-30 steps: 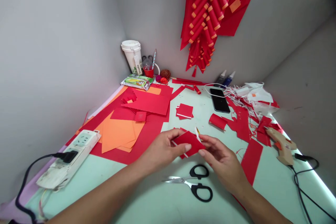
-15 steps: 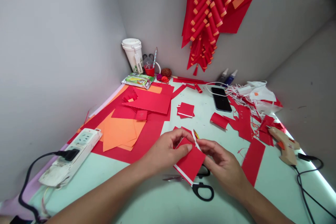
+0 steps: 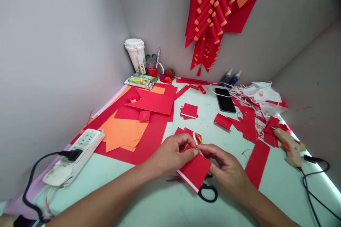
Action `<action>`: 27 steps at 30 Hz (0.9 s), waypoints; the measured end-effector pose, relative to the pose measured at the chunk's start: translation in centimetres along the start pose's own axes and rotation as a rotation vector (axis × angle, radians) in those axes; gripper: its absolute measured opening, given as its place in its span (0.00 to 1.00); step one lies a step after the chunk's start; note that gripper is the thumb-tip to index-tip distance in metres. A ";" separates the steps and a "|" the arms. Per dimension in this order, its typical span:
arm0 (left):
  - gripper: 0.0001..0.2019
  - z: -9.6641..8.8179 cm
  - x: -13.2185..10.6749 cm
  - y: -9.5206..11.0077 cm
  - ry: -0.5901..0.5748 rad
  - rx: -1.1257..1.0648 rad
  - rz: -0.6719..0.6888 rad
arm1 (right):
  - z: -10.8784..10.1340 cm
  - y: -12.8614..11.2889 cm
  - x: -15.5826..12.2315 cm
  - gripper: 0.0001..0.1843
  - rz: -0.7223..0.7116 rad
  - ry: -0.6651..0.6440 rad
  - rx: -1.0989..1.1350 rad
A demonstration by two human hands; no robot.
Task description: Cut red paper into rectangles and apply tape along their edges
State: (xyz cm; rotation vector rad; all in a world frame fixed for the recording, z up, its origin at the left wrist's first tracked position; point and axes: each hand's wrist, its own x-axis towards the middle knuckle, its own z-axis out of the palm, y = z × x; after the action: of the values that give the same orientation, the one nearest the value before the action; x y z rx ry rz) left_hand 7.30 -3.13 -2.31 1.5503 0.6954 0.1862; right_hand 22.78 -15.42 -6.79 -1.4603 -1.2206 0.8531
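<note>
My left hand (image 3: 177, 154) is closed on a square of red paper (image 3: 194, 170), thumb on top. A white tape strip runs along the square's lower edge. My right hand (image 3: 226, 165) grips the paper's right corner, its fingertips meeting my left fingers at the upper edge. A narrow white strip (image 3: 195, 137) curls up there; which fingers pinch it is hard to see. Behind it shows a bit of something yellow, mostly hidden. Scissors with black handles (image 3: 201, 188) lie beneath the paper, partly covered. More red paper pieces (image 3: 180, 131) lie just beyond my left hand.
Small red squares (image 3: 189, 110) lie ahead. Orange sheets (image 3: 121, 134) and a power strip (image 3: 77, 156) are at left. A phone (image 3: 225, 100), red scraps (image 3: 249, 124) and a glue gun (image 3: 290, 147) sit at right. Red paper firecrackers (image 3: 210, 10) hang on the wall.
The red square has shifted slightly right and covers more of the scissors. My right fingertips have moved left against my left fingers at the upper edge, and the white strip has changed shape.
</note>
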 end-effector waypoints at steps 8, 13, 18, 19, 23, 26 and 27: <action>0.06 -0.4 -0.1 0.3 0.013 -0.032 0.030 | -0.1 -0.1 0.1 0.18 0.115 -0.029 0.078; 0.05 -0.4 -0.2 0.8 0.044 -0.026 0.009 | -0.1 0.1 -0.1 0.18 0.109 0.009 0.058; 0.09 -0.2 -0.3 0.8 0.011 0.075 -0.010 | 0.0 0.0 0.0 0.17 0.061 0.031 0.011; 0.09 -0.2 -0.3 0.7 0.009 0.093 -0.001 | 0.0 0.0 0.0 0.17 0.063 0.031 0.010; 0.09 -0.1 -0.2 0.3 0.027 0.133 0.014 | 0.1 0.0 0.0 0.17 0.070 0.030 0.004; 0.09 0.1 -0.1 0.1 0.046 0.129 0.009 | 0.1 0.0 -0.1 0.17 0.062 0.013 -0.017; 0.09 0.1 -0.1 0.1 0.048 0.122 0.011 | 0.1 -0.1 -0.1 0.17 0.057 0.007 -0.027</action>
State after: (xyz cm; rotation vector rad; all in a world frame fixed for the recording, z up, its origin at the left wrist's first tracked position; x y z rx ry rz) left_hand 7.32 -3.28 -2.17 1.6708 0.7481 0.1925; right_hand 22.67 -15.49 -6.77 -1.5245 -1.1943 0.8726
